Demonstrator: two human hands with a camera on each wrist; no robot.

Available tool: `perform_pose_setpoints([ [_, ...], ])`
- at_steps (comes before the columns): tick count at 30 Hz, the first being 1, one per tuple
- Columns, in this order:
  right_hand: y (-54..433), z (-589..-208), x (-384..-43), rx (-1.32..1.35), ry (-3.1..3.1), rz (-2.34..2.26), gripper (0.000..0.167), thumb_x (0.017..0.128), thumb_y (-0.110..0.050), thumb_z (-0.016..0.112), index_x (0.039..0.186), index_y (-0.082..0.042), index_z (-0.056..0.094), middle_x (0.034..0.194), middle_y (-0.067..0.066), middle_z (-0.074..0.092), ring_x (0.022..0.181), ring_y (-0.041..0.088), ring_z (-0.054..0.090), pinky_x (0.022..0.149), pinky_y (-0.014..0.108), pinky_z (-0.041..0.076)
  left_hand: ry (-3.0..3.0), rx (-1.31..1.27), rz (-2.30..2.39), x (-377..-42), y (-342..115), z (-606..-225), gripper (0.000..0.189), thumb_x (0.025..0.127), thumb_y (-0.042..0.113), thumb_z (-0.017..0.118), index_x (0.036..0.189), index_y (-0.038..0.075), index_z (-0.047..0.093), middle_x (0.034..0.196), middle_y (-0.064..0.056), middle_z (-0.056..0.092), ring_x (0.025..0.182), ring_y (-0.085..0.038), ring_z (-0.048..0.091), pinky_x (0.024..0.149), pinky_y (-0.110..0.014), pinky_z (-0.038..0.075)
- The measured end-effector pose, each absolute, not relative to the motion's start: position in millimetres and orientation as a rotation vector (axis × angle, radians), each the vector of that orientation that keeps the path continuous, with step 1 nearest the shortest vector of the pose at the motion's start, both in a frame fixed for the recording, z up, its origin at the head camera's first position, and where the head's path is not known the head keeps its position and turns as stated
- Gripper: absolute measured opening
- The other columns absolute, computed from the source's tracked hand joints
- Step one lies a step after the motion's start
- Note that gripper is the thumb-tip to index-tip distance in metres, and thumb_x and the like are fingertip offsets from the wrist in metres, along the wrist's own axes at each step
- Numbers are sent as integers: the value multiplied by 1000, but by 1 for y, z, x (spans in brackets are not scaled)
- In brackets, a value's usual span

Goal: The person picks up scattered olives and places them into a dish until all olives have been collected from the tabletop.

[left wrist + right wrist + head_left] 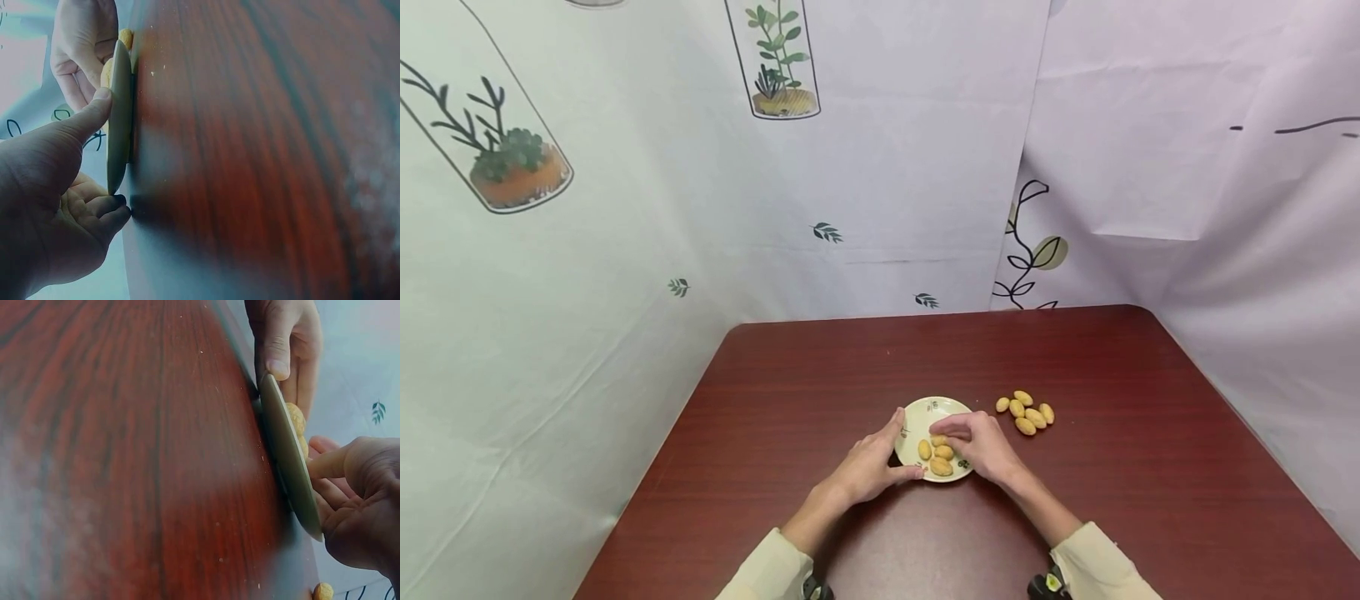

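A small cream plate [914, 423] with a printed rim rests on the table. My left hand [868, 465] grips its left side, thumb at the front rim and fingers along the far left; the left wrist view shows the thumb [94, 115] against the edge. Over the plate, my right hand [985, 447] pinches a yellow peanut [937, 440] between thumb and fingers, low above the plate or touching it. More peanuts in the shell [941, 467] lie just in front of that one. The right wrist view shows peanuts [295, 419] above the rim, partly hidden by the plate.
Several loose peanuts [1026, 414] lie in a group on the dark red wooden table [805, 367], right of the plate. One loose peanut [323, 591] shows at the bottom of the right wrist view. White printed cloth [910, 183] hangs behind and beside the table.
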State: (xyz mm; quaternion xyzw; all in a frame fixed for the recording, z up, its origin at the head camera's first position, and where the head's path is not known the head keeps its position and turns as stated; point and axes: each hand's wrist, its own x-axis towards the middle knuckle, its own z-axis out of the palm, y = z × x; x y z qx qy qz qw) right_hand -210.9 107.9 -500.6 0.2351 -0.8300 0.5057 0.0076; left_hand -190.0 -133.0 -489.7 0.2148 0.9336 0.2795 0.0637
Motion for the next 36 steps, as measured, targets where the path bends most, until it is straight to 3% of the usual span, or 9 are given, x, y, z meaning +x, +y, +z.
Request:
perform_pose_setpoints([
  [10, 107, -501, -208, 752, -2517, 1647, 27, 89, 19, 71, 111, 6, 79, 106, 17, 79, 104, 36, 77, 87, 36, 62, 2822, 666, 866, -190, -133, -490, 106, 93, 49, 81, 167, -1, 24, 171, -15, 31, 145, -37, 49, 113, -61, 41],
  [23, 120, -491, -204, 536, -2499, 1611, 32, 94, 14, 69, 119, -3, 80, 117, 12, 79, 112, 31, 74, 94, 37, 59, 2816, 649, 872, -189, -133, -489, 105, 94, 50, 79, 168, 0, 23, 172, -15, 30, 147, -36, 47, 115, -60, 40],
  [36, 156, -486, -207, 390, -2303, 1800, 38, 93, 11, 75, 130, 8, 71, 127, 25, 72, 123, 41, 68, 101, 41, 55, 2834, 662, 873, -189, -133, -491, 106, 93, 49, 82, 167, -2, 25, 170, -16, 33, 145, -38, 49, 114, -59, 42],
])
